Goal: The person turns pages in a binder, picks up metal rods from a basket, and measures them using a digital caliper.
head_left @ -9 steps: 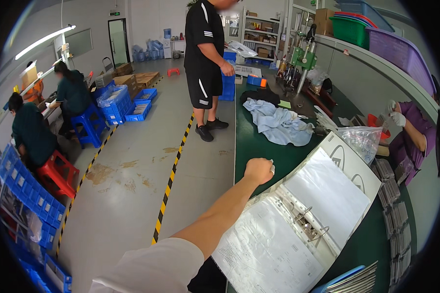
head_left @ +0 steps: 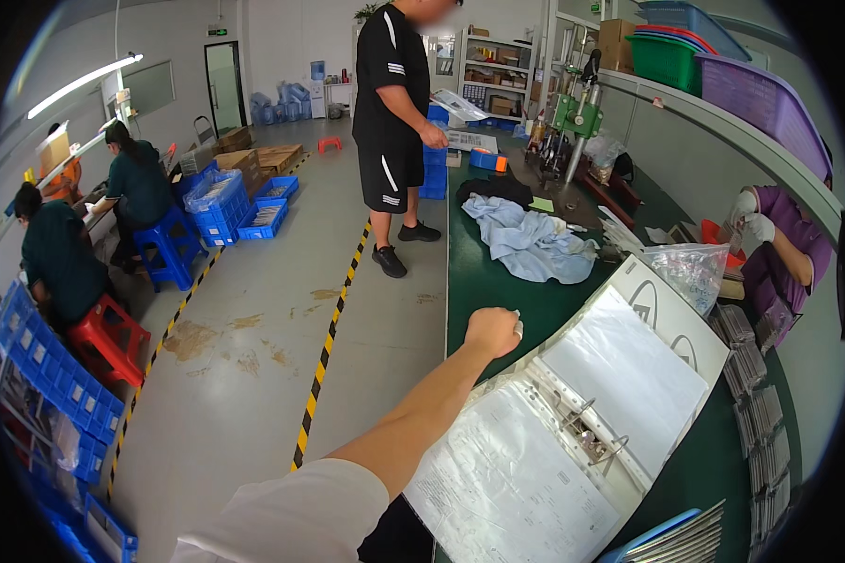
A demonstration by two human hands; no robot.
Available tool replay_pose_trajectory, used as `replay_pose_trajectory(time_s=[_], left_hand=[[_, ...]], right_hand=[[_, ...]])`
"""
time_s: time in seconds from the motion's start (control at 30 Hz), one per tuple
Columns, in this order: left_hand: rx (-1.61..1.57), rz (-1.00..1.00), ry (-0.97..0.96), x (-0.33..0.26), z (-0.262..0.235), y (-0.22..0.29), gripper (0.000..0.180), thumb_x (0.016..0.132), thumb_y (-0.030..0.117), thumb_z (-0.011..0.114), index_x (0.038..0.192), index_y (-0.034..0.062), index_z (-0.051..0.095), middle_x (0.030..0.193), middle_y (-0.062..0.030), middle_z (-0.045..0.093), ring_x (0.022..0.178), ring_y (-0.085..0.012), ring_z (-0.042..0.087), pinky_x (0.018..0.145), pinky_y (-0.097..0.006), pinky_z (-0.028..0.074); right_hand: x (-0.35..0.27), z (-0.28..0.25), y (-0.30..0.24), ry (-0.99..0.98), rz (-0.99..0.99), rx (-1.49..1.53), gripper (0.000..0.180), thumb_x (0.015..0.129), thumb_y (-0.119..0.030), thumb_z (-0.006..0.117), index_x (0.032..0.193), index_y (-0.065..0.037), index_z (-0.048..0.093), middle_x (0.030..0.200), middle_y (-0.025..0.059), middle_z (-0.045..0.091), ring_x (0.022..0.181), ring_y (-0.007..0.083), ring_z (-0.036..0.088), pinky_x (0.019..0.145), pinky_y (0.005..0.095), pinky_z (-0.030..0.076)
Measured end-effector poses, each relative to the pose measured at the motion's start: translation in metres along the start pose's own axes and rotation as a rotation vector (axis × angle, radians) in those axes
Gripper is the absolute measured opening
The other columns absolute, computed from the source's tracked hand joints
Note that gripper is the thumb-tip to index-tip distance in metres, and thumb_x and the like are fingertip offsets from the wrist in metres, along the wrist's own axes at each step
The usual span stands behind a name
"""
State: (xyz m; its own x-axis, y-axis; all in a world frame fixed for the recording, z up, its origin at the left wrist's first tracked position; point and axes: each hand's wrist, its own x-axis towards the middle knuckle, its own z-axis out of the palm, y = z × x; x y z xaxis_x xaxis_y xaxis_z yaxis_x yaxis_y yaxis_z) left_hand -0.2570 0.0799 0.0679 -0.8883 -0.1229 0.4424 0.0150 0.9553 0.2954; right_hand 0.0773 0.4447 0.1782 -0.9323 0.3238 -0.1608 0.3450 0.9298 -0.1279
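Note:
My left hand rests, fingers curled closed, over the green tabletop by the top edge of an open ring binder. A small white bit shows at its fingers; I cannot make out what it is. To the right of my forearm, the ring binder lies spread on the table. Its metal rings are in the middle, with printed sheets in clear sleeves on the near side and a pale sleeve on the far side. My right hand is outside the view.
Beyond my hand lie a light blue cloth, a green press and a clear plastic bag. Stacked metal plates line the right. A person in black stands in the aisle, another in purple works across the table.
The view has shifted slightly, moving table and binder a little left in the picture. My left hand stays closed near the binder. The gloved hands of the person in purple have moved.

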Motion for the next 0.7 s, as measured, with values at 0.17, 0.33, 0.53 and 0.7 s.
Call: replay_pose_trajectory(time_s=[0.17, 0.33, 0.53, 0.7], left_hand=[[0.005, -0.001, -0.012, 0.0008, -0.0011, 0.0017, 0.020, 0.073, 0.023, 0.049, 0.074, 0.0064, 0.061, 0.070, -0.0115, 0.059, 0.066, -0.0271, 0.058, 0.060, -0.038, 0.046], [0.004, -0.009, -0.031, 0.0006, -0.0041, 0.0030, 0.021, 0.073, 0.023, 0.049, 0.076, 0.0063, 0.061, 0.071, -0.0117, 0.059, 0.067, -0.0269, 0.058, 0.060, -0.038, 0.046], [0.014, -0.011, -0.045, 0.0008, -0.0044, 0.0018, 0.020, 0.073, 0.022, 0.049, 0.078, 0.0066, 0.061, 0.071, -0.0117, 0.060, 0.068, -0.0267, 0.058, 0.061, -0.038, 0.046], [0.012, -0.016, -0.052, 0.0019, -0.0045, 0.0024, 0.020, 0.073, 0.022, 0.049, 0.077, 0.0065, 0.061, 0.072, -0.0117, 0.060, 0.068, -0.0268, 0.058, 0.061, -0.038, 0.046]], right_hand=[[-0.0006, 0.0075, 0.0096, 0.031, -0.053, 0.063, 0.029, 0.080, -0.029, 0.052, 0.088, -0.001, 0.051, 0.074, 0.0160, 0.054, 0.065, 0.0259, 0.054, 0.057, 0.0328, 0.044], [-0.0009, 0.0029, 0.0035, 0.024, -0.032, 0.021, 0.029, 0.080, -0.028, 0.052, 0.087, -0.001, 0.052, 0.074, 0.0164, 0.054, 0.065, 0.0256, 0.054, 0.057, 0.0328, 0.044], [-0.0015, 0.0038, 0.0044, 0.036, -0.016, 0.022, 0.029, 0.080, -0.031, 0.051, 0.089, -0.003, 0.053, 0.075, 0.0167, 0.055, 0.067, 0.0279, 0.055, 0.059, 0.0342, 0.044], [-0.0011, 0.0022, 0.0050, 0.015, -0.024, 0.026, 0.029, 0.080, -0.031, 0.051, 0.090, -0.004, 0.052, 0.076, 0.0174, 0.055, 0.067, 0.0285, 0.056, 0.058, 0.0350, 0.044]])
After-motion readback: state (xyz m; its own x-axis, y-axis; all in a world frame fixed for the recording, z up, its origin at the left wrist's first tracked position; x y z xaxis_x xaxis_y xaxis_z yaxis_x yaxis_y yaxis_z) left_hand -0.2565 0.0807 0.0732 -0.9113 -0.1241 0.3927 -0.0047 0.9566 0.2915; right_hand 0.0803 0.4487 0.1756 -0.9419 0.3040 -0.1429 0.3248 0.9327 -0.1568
